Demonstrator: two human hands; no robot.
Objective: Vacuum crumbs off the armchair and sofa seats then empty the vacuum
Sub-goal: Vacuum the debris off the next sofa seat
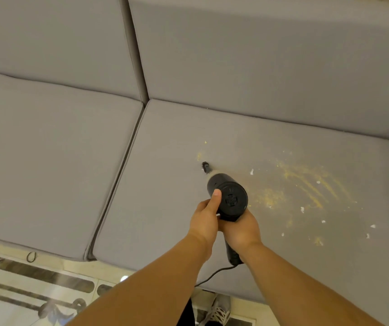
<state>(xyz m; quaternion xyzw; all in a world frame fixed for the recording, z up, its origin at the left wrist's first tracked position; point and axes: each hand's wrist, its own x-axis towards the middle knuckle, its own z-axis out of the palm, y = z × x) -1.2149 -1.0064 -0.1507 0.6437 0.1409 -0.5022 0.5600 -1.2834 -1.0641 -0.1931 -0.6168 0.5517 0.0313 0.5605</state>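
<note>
Across grey sofa seat [165,184], yellow crumbs [306,182] lie scattered.

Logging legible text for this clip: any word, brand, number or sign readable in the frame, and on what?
None can be read.
The handheld vacuum: faint marks on its black rear cap, too small and blurred to read.
The sofa seat cushion, crumbs and floor tiles: no text.

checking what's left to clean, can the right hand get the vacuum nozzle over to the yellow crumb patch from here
Probably yes: the yellow crumb patch lies on the same seat cushion, just right of the vacuum held by the right hand, with nothing between.
</note>
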